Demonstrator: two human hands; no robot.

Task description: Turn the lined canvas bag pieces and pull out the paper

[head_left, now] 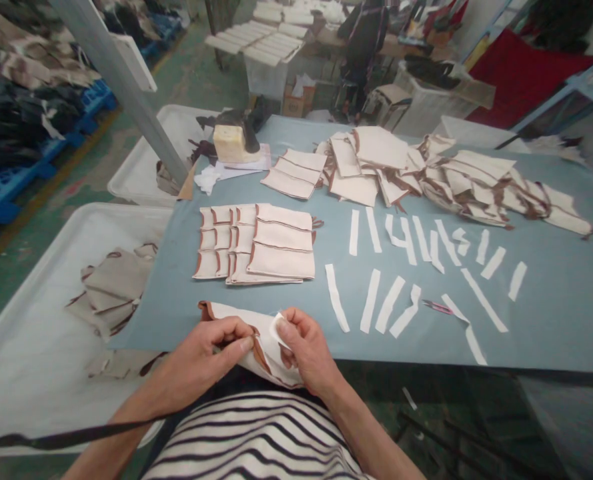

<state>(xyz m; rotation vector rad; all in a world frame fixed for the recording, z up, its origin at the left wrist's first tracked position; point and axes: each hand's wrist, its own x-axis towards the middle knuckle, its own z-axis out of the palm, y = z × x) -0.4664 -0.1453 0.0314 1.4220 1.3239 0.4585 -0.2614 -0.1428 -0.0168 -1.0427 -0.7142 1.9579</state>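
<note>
We read cream with red-brown edging on the nearest folded fabric piece; same pair on the stacked cream fabric panels, plus dark parallel seam lines, and on the loose cream fabric heap. Narrow flat strips: plain white. Broad smooth tabletop: muted blue-grey. Small slim snips: pink. Blocky object: pale yellow. Our striped shirt: black bands on white. Beyond, we see a white plastic tub, bright-blue pallet, red draped cloth.
</note>
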